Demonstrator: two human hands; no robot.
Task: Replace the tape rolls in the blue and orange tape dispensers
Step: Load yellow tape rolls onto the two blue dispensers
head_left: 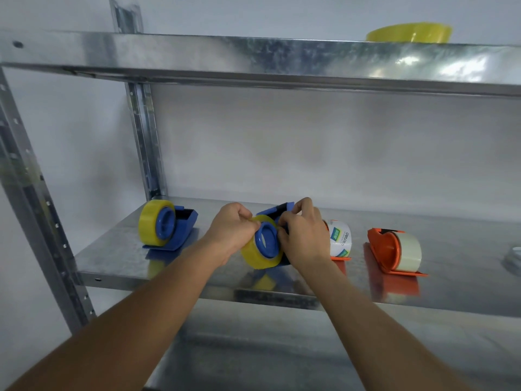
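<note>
The shelf (127, 258) and the upper shelf (253, 56) are galvanized sheet metal, mottled and shiny, mirroring the colours set on them. The blue dispenser (180, 230) is smooth, glossy plastic, as is the orange dispenser (379, 249). The yellow tape roll (260, 256) is clear, glossy film with a yellow tint. The white tape roll (408, 249) looks milky and semi-matt. The labelled roll (339, 238) wears a printed paper-like wrap.

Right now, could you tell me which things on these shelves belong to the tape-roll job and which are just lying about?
Part of the job:
- blue dispenser in hand, with its yellow tape roll, held by the left hand and right hand
- second blue dispenser
- two orange dispensers
- yellow roll on the top shelf

Lying about:
- grey object at the right edge, unclear what
</note>
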